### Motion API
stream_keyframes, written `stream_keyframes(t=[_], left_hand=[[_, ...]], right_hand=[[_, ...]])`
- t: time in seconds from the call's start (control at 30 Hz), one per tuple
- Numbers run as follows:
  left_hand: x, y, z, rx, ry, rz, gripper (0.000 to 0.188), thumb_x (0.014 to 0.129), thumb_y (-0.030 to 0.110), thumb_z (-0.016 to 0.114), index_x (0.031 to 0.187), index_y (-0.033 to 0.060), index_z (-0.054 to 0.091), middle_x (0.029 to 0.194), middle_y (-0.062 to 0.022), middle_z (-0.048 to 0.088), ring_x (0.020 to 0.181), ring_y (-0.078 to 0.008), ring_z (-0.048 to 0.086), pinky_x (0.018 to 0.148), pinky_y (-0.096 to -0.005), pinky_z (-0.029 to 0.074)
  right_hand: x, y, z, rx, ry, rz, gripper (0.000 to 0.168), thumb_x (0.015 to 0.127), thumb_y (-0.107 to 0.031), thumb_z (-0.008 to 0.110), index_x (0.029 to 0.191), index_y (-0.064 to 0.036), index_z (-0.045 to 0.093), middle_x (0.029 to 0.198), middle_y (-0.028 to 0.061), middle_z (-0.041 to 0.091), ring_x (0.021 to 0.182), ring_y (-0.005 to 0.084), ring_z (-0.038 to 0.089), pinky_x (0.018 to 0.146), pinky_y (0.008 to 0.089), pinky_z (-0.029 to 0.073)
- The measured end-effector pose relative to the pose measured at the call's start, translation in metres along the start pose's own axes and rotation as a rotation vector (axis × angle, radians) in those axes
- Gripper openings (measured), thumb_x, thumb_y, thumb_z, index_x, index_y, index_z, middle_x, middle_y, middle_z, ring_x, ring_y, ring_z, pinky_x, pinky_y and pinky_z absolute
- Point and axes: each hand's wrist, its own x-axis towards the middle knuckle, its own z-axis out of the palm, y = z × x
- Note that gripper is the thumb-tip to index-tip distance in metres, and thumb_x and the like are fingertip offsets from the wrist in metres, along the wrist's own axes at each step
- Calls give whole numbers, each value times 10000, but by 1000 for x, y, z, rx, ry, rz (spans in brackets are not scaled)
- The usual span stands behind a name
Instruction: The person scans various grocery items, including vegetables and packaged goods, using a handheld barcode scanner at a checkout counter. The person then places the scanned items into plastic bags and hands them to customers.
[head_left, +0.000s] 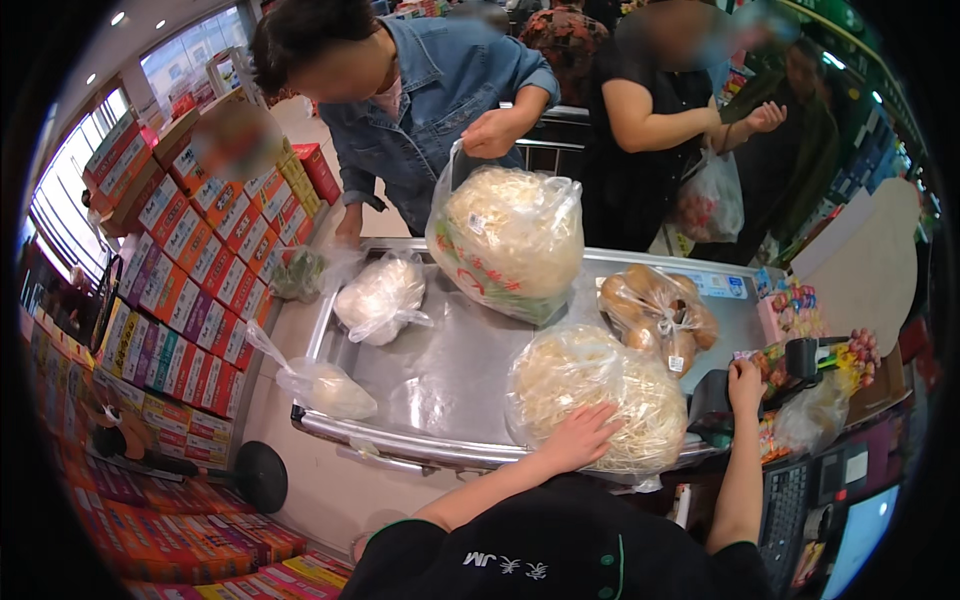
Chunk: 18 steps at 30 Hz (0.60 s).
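Note:
My left hand (587, 437) lies flat, fingers extended, on a large clear plastic bag of pale strands (577, 375) that look like bean sprouts. This bag rests at the near side of the metal checkout counter (427, 375). Off to the right, my right hand (746, 384) is beside a black device (711, 409), its fingers bent. Whether those fingers grip anything is unclear. Behind the sprout bag sits a knotted clear bag of round brown produce (660, 307), possibly potatoes, with a label.
Across the counter, a person in a denim jacket (450, 90) lifts a printed bag of similar strands (514, 240) by its handle. White bags (382, 296) line the left end. Stacked cartons (187, 277) stand left; a keyboard (784, 502) and candy display (799, 311) stand right.

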Motion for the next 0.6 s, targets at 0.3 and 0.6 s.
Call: stream_keyframes(t=[0.3,0.6], left_hand=[[2,2,9,29,14,-24,478,806,242,602,1267,146,516,1318,-115,478,1219,-257,453,1003,-421,344],[9,-3,10,107,115,30,414,749,209,632,1154,134,598,1253,-86,539,1167,-243,504,900,-393,409]], right_hand=[[-22,-1,-37,655,264,-81,54,852,-39,568,848,12,586,776,127,596,729,236,580,693,328,459],[-145,-6,-53,680,77,62,157,866,-81,550,725,-13,549,632,94,572,616,243,581,574,338,437]])
